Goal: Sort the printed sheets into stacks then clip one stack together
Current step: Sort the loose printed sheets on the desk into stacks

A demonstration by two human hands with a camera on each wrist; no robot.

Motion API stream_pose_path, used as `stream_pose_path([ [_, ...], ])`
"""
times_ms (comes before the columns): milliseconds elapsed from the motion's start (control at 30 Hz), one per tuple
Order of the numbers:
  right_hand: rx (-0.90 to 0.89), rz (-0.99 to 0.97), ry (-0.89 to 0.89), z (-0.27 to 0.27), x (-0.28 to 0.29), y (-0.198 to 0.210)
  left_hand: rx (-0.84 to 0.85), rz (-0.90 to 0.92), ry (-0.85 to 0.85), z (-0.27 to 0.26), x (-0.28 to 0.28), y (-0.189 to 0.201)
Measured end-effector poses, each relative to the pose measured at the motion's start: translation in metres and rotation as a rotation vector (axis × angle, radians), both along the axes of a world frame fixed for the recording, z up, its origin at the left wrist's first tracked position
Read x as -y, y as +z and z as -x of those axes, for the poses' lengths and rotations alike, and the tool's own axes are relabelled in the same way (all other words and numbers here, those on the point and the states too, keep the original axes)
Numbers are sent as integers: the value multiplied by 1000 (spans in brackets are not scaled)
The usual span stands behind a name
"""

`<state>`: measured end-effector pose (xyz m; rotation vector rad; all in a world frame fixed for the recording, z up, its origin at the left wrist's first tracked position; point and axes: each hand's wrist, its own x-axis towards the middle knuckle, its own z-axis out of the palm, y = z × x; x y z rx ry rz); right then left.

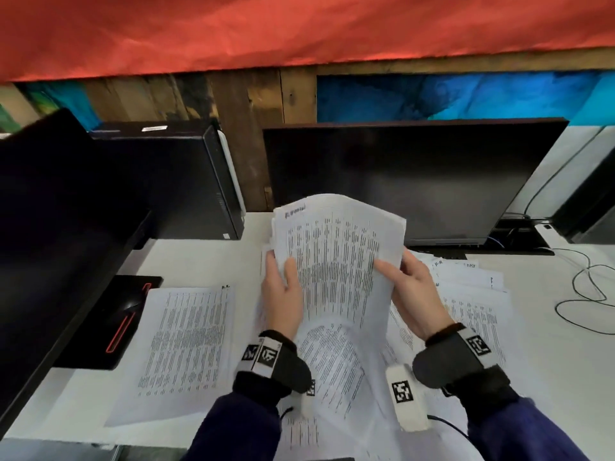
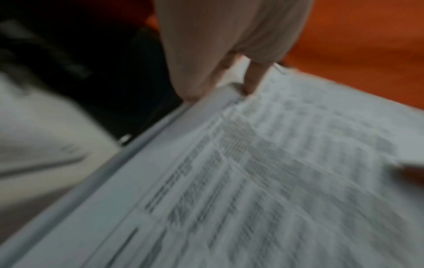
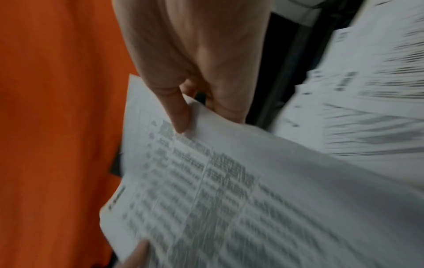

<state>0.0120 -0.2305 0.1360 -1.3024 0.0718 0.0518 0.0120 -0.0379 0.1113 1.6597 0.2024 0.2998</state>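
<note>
A thick bundle of printed sheets (image 1: 336, 257) is held upright over the white desk in front of the monitor. My left hand (image 1: 283, 291) grips its left edge, thumb on the front page, and the bundle (image 2: 275, 172) fills the left wrist view. My right hand (image 1: 411, 287) pinches the top sheet (image 3: 218, 181) at its right edge between thumb and fingers. One separate stack (image 1: 186, 344) lies flat at the left. A fanned pile of sheets (image 1: 472, 294) lies at the right. More pages (image 1: 336, 367) curl under my wrists.
A dark monitor (image 1: 416, 181) stands right behind the bundle. A black computer case (image 1: 173, 181) and another dark screen (image 1: 56, 234) stand at the left. Its black base with red trim (image 1: 113, 324) borders the left stack. Cables (image 1: 585, 291) loop at the right.
</note>
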Motion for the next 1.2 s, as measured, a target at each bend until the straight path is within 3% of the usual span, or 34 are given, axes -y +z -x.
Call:
stream_pose_path([
  [200, 114, 301, -150, 9, -22, -25, 25, -60, 40, 10, 20, -36],
  [367, 303, 461, -332, 0, -19, -24, -14, 21, 88, 3, 10, -39],
  [500, 561, 901, -330, -2, -20, -15, -60, 82, 50, 1, 5, -34],
  [567, 594, 1092, -292, -2, -21, -11, -61, 103, 37, 0, 3, -33],
  [633, 546, 1152, -274, -4, -19, -10, -84, 124, 25, -2, 0, -35],
  [733, 502, 1051, -276, -5, -18, -10, -133, 150, 9, -4, 0, -41],
  [833, 476, 705, -339, -4, -18, -17, -197, 233, -2, -3, 0, -48],
  [900, 271, 370, -349, -5, -16, -26, -252, 251, -14, -3, -2, -58],
  [967, 40, 157, -284, -7, -14, -39, -323, 207, -31, -3, -5, -68],
  [1067, -169, 187, -176, -8, -17, -64, -385, 166, -49, -2, -5, -86],
  [1200, -287, 244, -176, -8, -29, -88, -382, 72, -59, 0, -3, -106],
])
